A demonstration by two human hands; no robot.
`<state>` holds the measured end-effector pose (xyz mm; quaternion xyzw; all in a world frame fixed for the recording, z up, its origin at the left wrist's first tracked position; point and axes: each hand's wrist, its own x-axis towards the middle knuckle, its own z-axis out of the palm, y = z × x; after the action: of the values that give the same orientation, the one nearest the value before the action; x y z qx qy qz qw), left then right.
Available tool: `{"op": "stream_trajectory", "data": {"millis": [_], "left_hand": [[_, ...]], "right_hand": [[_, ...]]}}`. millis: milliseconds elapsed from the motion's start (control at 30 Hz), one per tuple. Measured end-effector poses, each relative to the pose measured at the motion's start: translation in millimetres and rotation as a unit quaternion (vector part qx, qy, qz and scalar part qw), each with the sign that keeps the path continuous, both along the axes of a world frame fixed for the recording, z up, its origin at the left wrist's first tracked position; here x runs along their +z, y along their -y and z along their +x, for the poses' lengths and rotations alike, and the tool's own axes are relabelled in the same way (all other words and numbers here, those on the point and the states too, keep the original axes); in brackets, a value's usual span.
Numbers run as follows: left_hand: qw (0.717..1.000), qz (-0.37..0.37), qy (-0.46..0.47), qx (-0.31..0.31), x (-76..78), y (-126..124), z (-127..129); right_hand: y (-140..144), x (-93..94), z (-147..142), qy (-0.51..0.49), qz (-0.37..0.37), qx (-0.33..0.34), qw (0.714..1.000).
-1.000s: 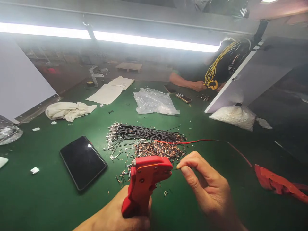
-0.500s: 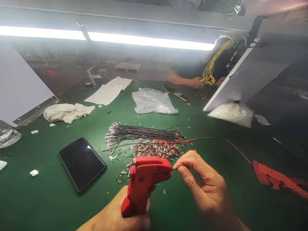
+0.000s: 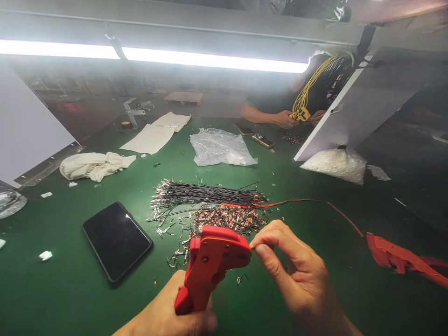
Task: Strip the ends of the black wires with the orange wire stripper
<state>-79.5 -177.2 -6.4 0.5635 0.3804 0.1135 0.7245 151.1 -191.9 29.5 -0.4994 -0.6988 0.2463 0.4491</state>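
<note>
- Left hand (image 3: 175, 319) has its grip clamped on the red crimping tool (image 3: 210, 261), held above the green worktop (image 3: 70, 289).
- Right hand (image 3: 297, 275) pinches a thin wire (image 3: 252, 246) (barely visible) at the tool's nose.
- Risk: fingertips so near could get nipped, or the wire could slip out.

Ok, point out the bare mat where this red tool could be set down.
Bare green mat lies left of the left hand, below the phone. More lies between the cloth and the black wires. It is crowded around the terminal pile by the red tool.
</note>
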Motion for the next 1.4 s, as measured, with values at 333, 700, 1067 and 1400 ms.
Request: {"op": "stream_trajectory", "data": {"millis": [333, 700, 1067, 1400], "left_hand": [[0.996, 0.070, 0.058, 0.011, -7.3, -1.6, 0.9], [0.992, -0.031, 0.103, -0.061, -3.2, -1.2, 2.0], [0.988, -0.054, 0.132, -0.051, -14.4, -0.5, 2.7], [0.992, -0.044, 0.102, -0.056, -17.4, 1.0, -5.1]], "right_hand": [[-1.5, -1.9, -4.7, -0.033, 0.006, -0.004, 0.999], [2.1, -3.6, -7.2, -0.117, -0.056, -0.013, 0.991], [1.5, 1.1, -9.1, -0.093, -0.044, -0.042, 0.994], [0.4, 3.2, -9.1, -0.083, -0.037, -0.035, 0.995]]}}
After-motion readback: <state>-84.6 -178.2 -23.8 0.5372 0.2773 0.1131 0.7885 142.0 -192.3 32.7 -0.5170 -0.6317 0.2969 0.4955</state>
